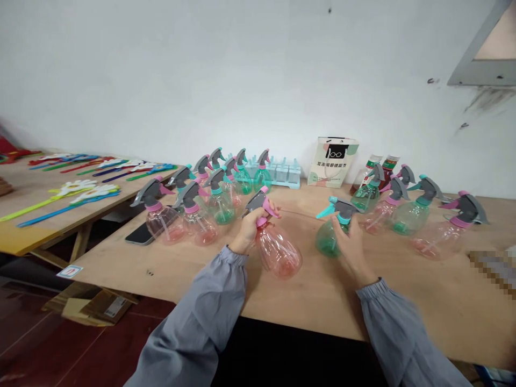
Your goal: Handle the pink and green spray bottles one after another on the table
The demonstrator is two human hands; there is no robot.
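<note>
My left hand (248, 230) is closed around the neck of a pink spray bottle (280, 252), with its fingers near the pink trigger. That bottle tilts, its round base toward the lower right. My right hand (351, 242) is wrapped around a green spray bottle (327, 239) just under its turquoise collar, and the palm hides part of it. Beside my left hand, several pink and green spray bottles with grey heads stand in a group, among them a pink one (199, 226). Another group stands right of my right hand, including a green spray bottle (415, 212).
A phone (140, 234) lies by the left bottles on the wooden table (290, 309). Behind stand a light-blue mould rack (288, 174), a paper bag (332, 164) and red-filled bottles (358, 180). Colourful hand-shaped sticks (76, 188) lie on the left table.
</note>
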